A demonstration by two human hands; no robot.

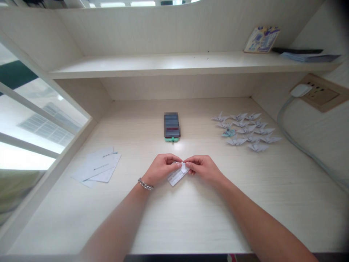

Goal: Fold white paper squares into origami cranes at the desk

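Note:
A small piece of folded white paper with faint print is pinched between my two hands over the middle of the desk. My left hand, a chain bracelet at its wrist, grips the paper's upper edge between thumb and fingertips. My right hand pinches its upper right corner, fingertips almost meeting those of the left. Part of the paper is hidden by the fingers. To the right stand several folded paper cranes in a cluster, mostly white, with one bluish crane among them.
Loose white paper sheets overlap on the left. A phone with a green piece at its lower end lies beyond my hands. A cable runs from the wall socket down the right side. The shelf overhangs the back.

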